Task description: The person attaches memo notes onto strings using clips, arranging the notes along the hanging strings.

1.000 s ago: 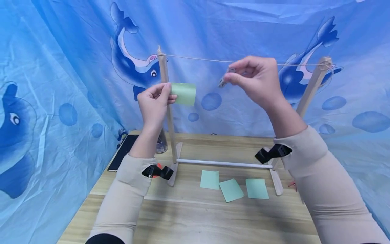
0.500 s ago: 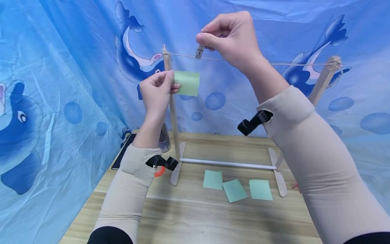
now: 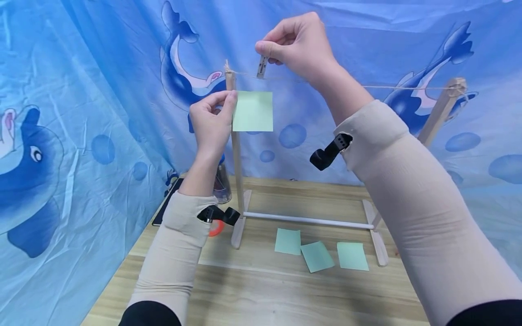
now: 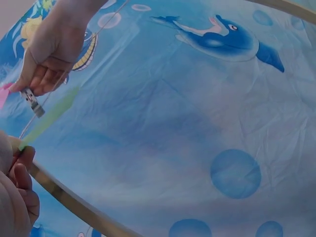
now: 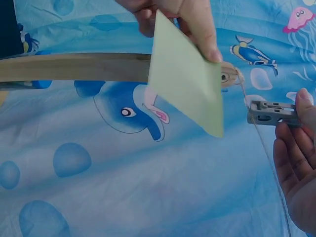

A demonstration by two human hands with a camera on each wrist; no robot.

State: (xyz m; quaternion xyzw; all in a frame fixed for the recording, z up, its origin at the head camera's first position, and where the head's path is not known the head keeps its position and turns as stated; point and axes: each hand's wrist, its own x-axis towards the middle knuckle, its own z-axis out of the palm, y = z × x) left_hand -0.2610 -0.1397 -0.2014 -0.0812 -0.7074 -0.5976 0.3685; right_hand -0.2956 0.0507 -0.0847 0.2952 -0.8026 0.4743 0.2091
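Green sticky note (image 3: 253, 111) pinched by its left edge between thumb and fingers of the left hand (image 3: 213, 120), held near the top of the left post (image 3: 238, 172), just below the string (image 3: 403, 87) and a little apart from it. Got a small clothespin (image 5: 271, 112) too, gripped between thumb and fingertips of the right hand (image 3: 299, 45), tip right at the string. Can't tell if clipped on or merely against it. String tied off at the left post and the right post (image 3: 437, 115), with a white rod (image 3: 306, 220) between them down low. Three more green notes (image 3: 287, 242) lying on the wooden table (image 3: 265, 294) in front of the rod, middle one askew and about touching the left one. Over to the left, an orange ring (image 3: 218, 230) partly behind a wrist camera (image 3: 232, 216), plus a see-through jar (image 3: 222, 183) and some dark flat thing (image 3: 163, 206). Blue curtain (image 3: 318, 167) behind it all, printed with sea creatures and bubbles. Beige sleeves (image 3: 175, 244) on both arms, btw.
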